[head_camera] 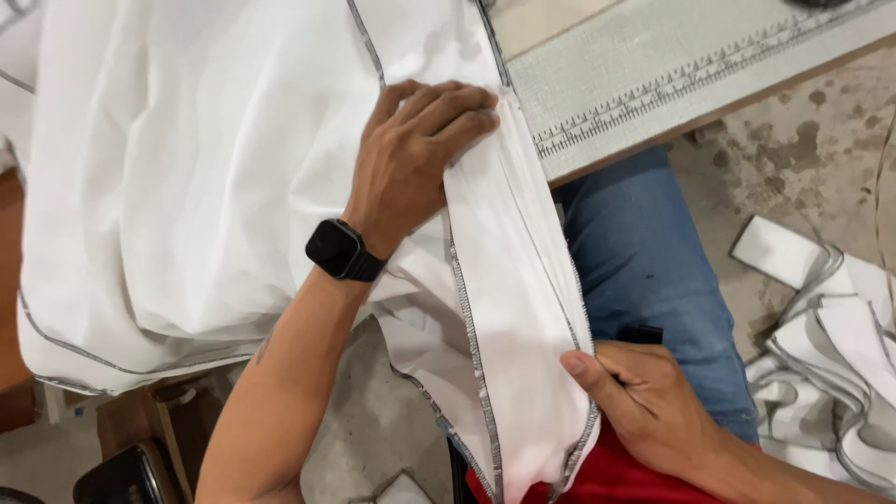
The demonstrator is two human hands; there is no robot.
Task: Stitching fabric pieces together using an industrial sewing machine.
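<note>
Step in hand, by the look of it: aligning a seam. Left hand (420,154) lies flat, fingers together, pressing the white fabric (187,187) at the desk (653,84) front edge. Right hand (644,401) pinches the grey-stitched edge (476,355) hanging over the lap. Next move likely needs both edges kept taut and matched.

We saw the left hand (420,154), a black smartwatch (341,250) on its wrist, lying flat on the white fabric (187,187) at the table edge (653,93), fingertips pressing a fold beside the grey overlocked seam (476,345). The right hand (644,401) pinched the hanging fabric's lower edge over the lap in blue jeans (653,261). White cut pieces (840,345) lay on the stained floor (803,140) to the right.
</note>
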